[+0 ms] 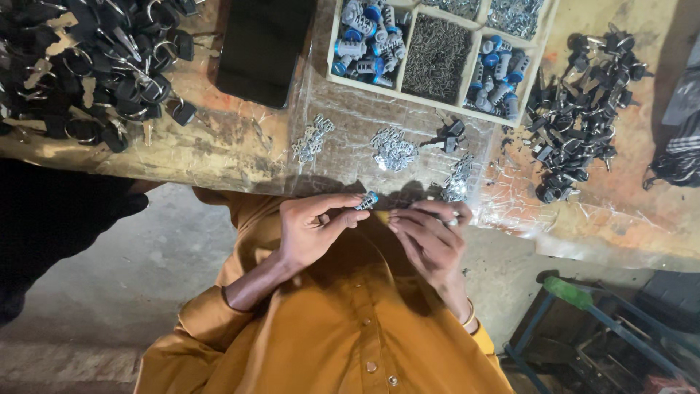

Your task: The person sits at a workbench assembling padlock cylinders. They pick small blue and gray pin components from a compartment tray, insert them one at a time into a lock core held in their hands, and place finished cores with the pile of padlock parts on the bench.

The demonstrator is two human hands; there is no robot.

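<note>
Person wears a mustard-orange shirt (343, 328), loose cloth, creased at the elbows. Button placket runs down the front; small round same-colour buttons (370, 366) visible along it. Sleeves are long: left sleeve (208, 310) pushed back to bunch above the forearm, right sleeve cuff (485, 339) sits at the wrist. Thin gold-coloured bangle (469, 315) on right wrist. Both hands bare, no gloves.

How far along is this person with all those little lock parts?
Done: hard to tell; keyed pieces lie piled at the right. In hand: the left hand pinches one blue-and-silver cylinder; the right hand works beside it. Left: many cylinders in the tray.
</note>
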